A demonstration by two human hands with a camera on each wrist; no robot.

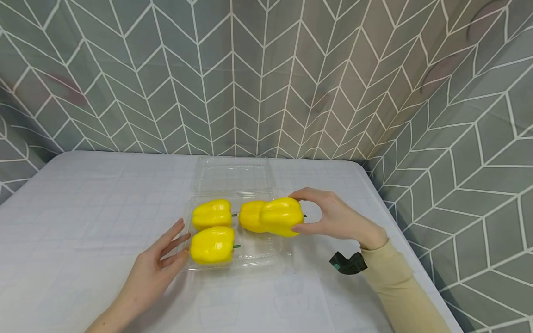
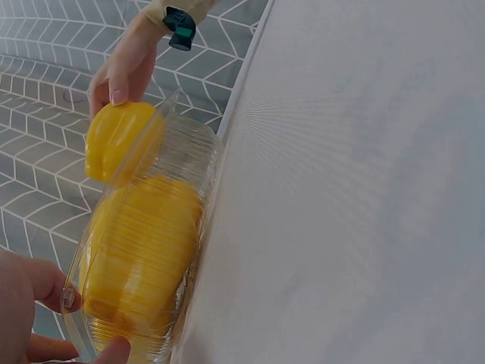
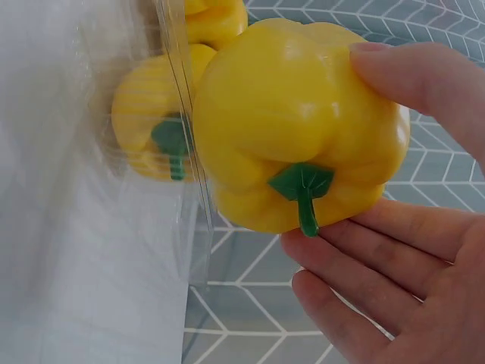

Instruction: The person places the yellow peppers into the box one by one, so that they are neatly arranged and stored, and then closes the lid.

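Note:
My right hand (image 1: 329, 215) holds a yellow bell pepper (image 1: 283, 216) between thumb and fingers, over the right side of a clear plastic clamshell container (image 1: 258, 249). Its green stem points toward my palm in the right wrist view. The held pepper partly hides another yellow bell pepper (image 1: 250, 216) in the container. Two more lie at the left, the rear pepper (image 1: 211, 214) and the front pepper (image 1: 212, 245), stems to the right. My left hand (image 1: 156, 259) is at the container's left edge, its fingertips (image 2: 70, 297) right at the rim and its fingers loosely extended.
The container's hinged lid (image 1: 233, 178) lies open toward the back of the table. A white cloth (image 1: 104, 208) covers the table. Behind and to the right hangs a grey curtain (image 1: 250, 83) with white chevron lines. A dark strap (image 1: 349, 263) is at the right wrist.

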